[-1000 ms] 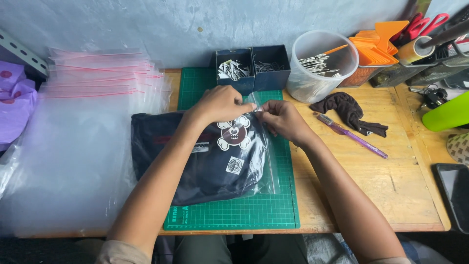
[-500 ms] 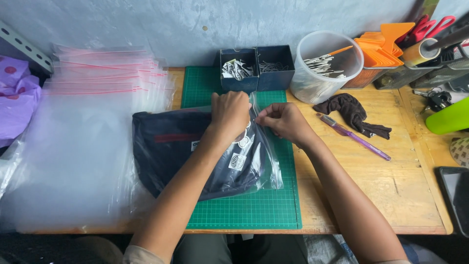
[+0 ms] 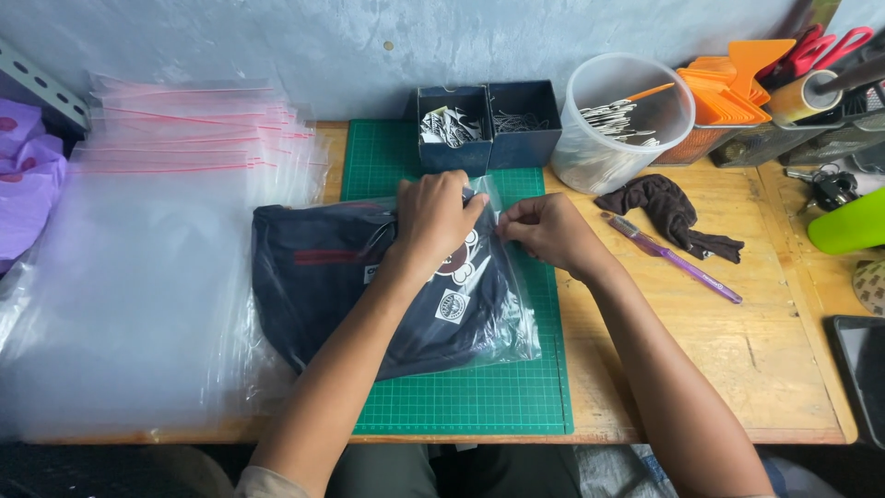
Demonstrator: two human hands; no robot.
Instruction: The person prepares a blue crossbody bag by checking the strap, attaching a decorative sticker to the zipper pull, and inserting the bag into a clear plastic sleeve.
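A folded dark navy garment (image 3: 359,295) with a red stripe and white tags lies inside a clear plastic zip bag (image 3: 512,327) on a green cutting mat (image 3: 461,401). My left hand (image 3: 435,217) presses down on the garment near the bag's open end, fingers curled over its top edge. My right hand (image 3: 546,231) pinches the bag's edge just to the right of the left hand.
A stack of clear zip bags with red seals (image 3: 157,231) covers the table's left side. Behind the mat stand two dark boxes of tags (image 3: 484,124) and a clear tub (image 3: 627,120). A dark cloth (image 3: 668,212), a purple pen (image 3: 678,263) and tools lie to the right.
My left hand has slid from the top of the garment to the bag's opening, close to my right hand. The bagged garment has shifted slightly left on the mat.
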